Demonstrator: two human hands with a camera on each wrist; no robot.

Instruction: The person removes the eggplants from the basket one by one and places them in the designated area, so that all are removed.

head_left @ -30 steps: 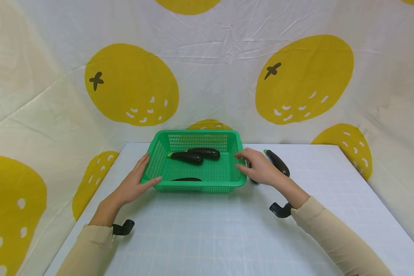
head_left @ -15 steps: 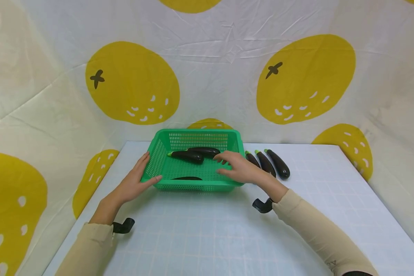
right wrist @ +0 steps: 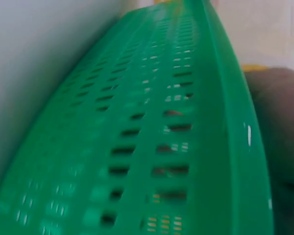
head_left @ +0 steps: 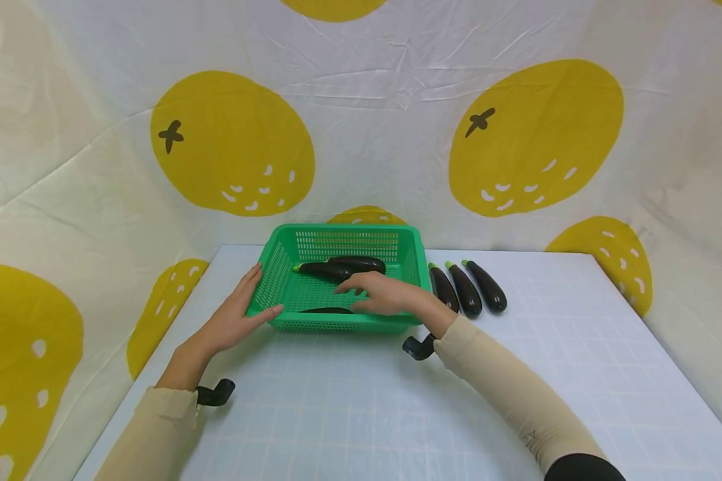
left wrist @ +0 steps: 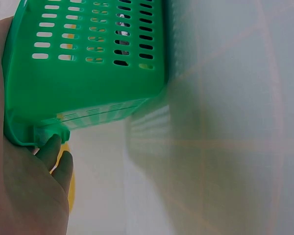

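Left hand (head_left: 231, 321) grips green rectangular plastic basket (head_left: 349, 319) at near-left corner. Right hand (head_left: 385, 295) reaches over basket's near edge, fingers loosely bent, holding nothing. Glossy black long eggplant (head_left: 327, 310) lies along that edge, mostly hidden by rim: I fear blind pinch, smooth skin slipping. Overlapping eggplant pair (head_left: 321, 270) toward far edge could roll if knuckles nudge. Outside right edge, sleeve (head_left: 502, 384) swinging back could scatter three-eggplant row (head_left: 464, 290).

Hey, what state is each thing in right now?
Basket: upright on the table.
Back pair of eggplants: lying inside, close together.
Front eggplant: inside, mostly hidden by basket's near wall.
Eggplants outside: three, lying side by side.
Left grip: holding the basket's near left corner.
Right grip: over the basket, holding nothing visible.
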